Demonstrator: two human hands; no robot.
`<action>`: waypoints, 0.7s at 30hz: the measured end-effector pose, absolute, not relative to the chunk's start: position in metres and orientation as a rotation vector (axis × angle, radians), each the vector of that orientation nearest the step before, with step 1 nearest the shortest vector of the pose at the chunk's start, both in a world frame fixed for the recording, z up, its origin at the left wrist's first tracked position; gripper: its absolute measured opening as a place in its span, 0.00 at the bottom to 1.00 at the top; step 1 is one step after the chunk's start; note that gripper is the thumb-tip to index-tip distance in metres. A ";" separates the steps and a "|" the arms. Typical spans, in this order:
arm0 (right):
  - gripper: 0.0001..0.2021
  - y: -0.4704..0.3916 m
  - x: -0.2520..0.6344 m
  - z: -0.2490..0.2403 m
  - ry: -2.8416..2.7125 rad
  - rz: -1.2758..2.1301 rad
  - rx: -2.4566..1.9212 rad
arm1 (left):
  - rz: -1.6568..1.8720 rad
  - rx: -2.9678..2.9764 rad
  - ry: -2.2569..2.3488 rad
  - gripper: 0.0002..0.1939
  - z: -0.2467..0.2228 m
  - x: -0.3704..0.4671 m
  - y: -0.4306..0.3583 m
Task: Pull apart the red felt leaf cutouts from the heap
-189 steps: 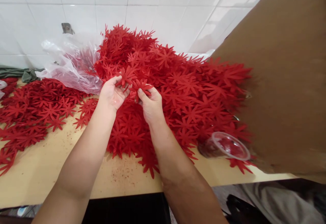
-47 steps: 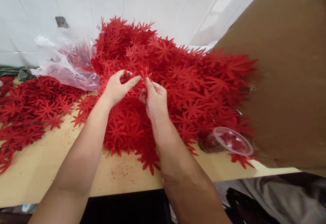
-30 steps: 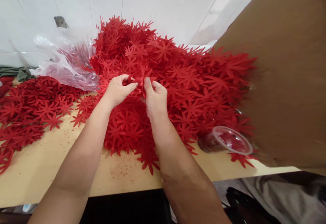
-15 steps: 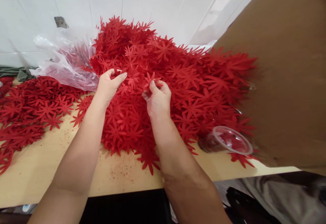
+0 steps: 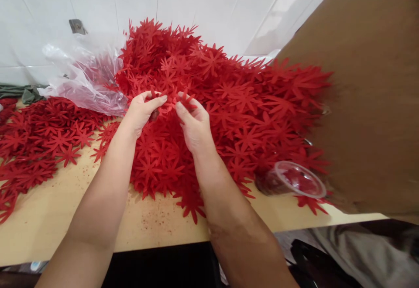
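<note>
The left hand (image 5: 139, 113) and right hand (image 5: 197, 126) clamp red pieces (image 5: 187, 100) in their fingers; beyond them stands the tiled wall (image 5: 196, 8), below lies the speckled tabletop (image 5: 157, 227).

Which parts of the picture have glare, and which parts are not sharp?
Head view: pale glare on the tiled wall and bright glints on the plastic bag; head view: the cardboard looks soft; head view: red cut-outs between the hands, left and right, blend together, outlines unclear.

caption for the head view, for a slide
Two hands, left and right, hold small red pieces before a big red pile, a clear cup at right.
</note>
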State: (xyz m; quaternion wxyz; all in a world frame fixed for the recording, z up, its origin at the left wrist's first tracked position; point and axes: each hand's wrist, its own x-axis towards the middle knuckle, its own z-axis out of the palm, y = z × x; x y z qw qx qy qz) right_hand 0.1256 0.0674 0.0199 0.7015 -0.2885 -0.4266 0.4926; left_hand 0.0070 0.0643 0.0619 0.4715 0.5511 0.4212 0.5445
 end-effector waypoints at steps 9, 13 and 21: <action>0.13 0.071 0.130 0.019 -0.849 0.943 -0.722 | 1.320 1.359 1.085 0.06 0.061 0.011 0.064; 0.13 0.074 0.132 0.018 -0.859 0.891 -0.747 | 1.348 1.387 1.105 0.07 0.060 0.009 0.066; 0.14 0.073 0.133 0.022 -0.825 0.918 -0.703 | 1.389 1.397 1.075 0.07 0.060 0.016 0.064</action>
